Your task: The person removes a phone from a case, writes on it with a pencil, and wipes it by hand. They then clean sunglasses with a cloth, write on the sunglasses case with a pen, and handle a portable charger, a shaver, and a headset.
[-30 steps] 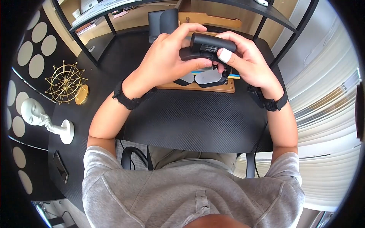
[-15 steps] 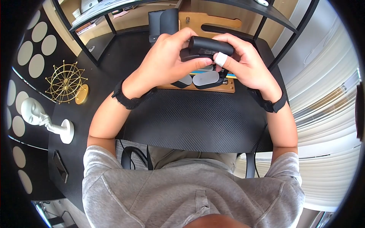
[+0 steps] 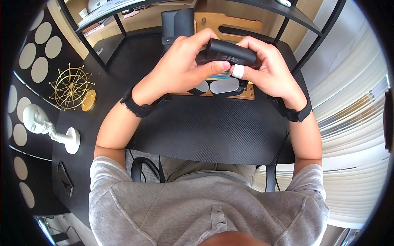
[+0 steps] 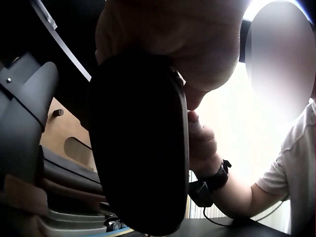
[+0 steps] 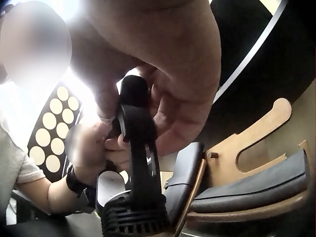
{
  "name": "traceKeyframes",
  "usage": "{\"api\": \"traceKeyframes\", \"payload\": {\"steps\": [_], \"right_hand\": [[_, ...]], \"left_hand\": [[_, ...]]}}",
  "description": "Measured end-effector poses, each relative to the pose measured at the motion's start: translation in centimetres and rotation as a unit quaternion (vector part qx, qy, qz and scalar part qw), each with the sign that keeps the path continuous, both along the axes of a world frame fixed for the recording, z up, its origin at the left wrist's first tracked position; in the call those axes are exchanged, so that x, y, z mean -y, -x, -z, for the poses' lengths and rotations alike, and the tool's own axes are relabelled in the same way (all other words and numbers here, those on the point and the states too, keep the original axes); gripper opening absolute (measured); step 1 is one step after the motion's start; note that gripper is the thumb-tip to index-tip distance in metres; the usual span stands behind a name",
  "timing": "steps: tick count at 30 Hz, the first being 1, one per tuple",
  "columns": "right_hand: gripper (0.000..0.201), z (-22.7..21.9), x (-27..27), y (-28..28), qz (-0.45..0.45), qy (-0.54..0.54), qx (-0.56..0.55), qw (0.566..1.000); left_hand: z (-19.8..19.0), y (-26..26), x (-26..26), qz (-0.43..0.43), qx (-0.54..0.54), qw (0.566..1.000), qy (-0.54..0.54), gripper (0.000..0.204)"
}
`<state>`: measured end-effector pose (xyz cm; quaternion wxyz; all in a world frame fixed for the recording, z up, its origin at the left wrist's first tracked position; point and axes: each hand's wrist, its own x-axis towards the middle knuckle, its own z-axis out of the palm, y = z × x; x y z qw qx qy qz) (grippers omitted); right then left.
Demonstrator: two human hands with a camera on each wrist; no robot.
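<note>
Both hands hold up a black device point(image 3: 230, 50) over the far part of the desk. It has a thick rounded bar with small print, and grey oval pads point(image 3: 225, 85) show below the bar in the head view. My left hand point(image 3: 180, 63) grips the bar's left side, thumb along the near face. On the other side my right hand point(image 3: 271, 67) curls round it, its thumb with a white wrap point(image 3: 237, 71) close to the left thumb. In the right wrist view a black arm point(image 5: 140, 123) runs down to a ribbed end point(image 5: 136, 215).
Behind the device stands a wooden rack point(image 3: 246, 22) with a black case point(image 3: 177, 24) beside it. A gold wheel ornament point(image 3: 71, 87), a white head figurine point(image 3: 37, 119) and a phone point(image 3: 65, 179) are on the desk's left point(image 3: 102, 98). A shelf point(image 3: 303, 20) spans the back.
The device has come slightly lower and its bar has tilted, so less of the printed face shows. My right thumb has shifted down and left, close to the left thumb.
</note>
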<state>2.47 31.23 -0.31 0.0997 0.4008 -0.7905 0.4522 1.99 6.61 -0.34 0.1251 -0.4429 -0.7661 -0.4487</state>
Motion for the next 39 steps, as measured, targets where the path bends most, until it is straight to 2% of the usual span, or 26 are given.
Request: {"api": "traceKeyframes", "payload": {"steps": [5,8,11,14,16,17,20,22,26,30,34,35,38,39], "right_hand": [[0.034,0.3,0.1,0.1,-0.001,0.018,0.006,1.0],[0.033,0.0,0.1,-0.1,-0.012,0.017,0.012,1.0],[0.033,0.0,-0.2,0.1,-0.013,0.006,0.004,1.0],[0.031,-0.7,-1.0,0.2,-0.004,0.016,0.024,1.0],[0.03,-1.4,-2.0,0.5,0.016,0.049,0.041,0.998],[0.03,-1.8,-2.8,0.9,0.035,0.057,0.027,0.997],[0.03,-2.9,-5.5,2.0,0.124,0.05,-0.036,0.99],[0.03,-3.6,-7.5,2.8,0.227,-0.04,-0.119,0.966],[0.04,-3.0,-10.1,4.6,0.377,-0.113,-0.166,0.904],[0.043,-0.8,-10.6,6.6,0.448,-0.097,-0.202,0.865],[0.038,0.5,-9.2,6.9,0.418,-0.031,-0.167,0.892],[0.034,1.4,-9.5,7.7,0.441,-0.062,-0.267,0.855],[0.036,1.3,-10.0,8.7,0.378,-0.044,-0.42,0.824],[0.036,1.3,-9.8,8.7,0.386,-0.033,-0.408,0.827]], "left_hand": [[0.2,0.2,0.0,-0.001,-0.025,1.0,-0.004,0.032],[0.1,0.2,0.0,-0.014,0.006,1.0,0.011,0.033],[0.3,0.5,0.0,0.005,-0.025,0.999,0.02,0.037],[-0.6,-0.2,0.0,-0.059,0.049,0.995,0.064,0.043],[0.1,0.6,0.1,-0.068,-0.043,0.996,0.037,0.046],[0.3,1.0,0.2,-0.072,-0.089,0.993,0.023,0.048],[0.1,1.6,0.8,-0.102,-0.127,0.985,0.049,0.046],[-0.5,1.3,1.1,-0.101,-0.069,0.988,0.09,0.041],[-1.0,1.0,1.3,-0.103,0.031,0.982,0.159,0.035],[-0.6,1.4,1.2,-0.098,0.011,0.974,0.202,0.037],[-0.3,1.6,1.4,-0.104,-0.018,0.968,0.229,0.04],[-0.3,1.6,1.4,-0.11,-0.024,0.965,0.236,0.04],[-0.4,1.9,1.6,-0.106,-0.011,0.966,0.236,0.041],[-0.3,2.0,1.7,-0.106,-0.017,0.966,0.233,0.042]]}}
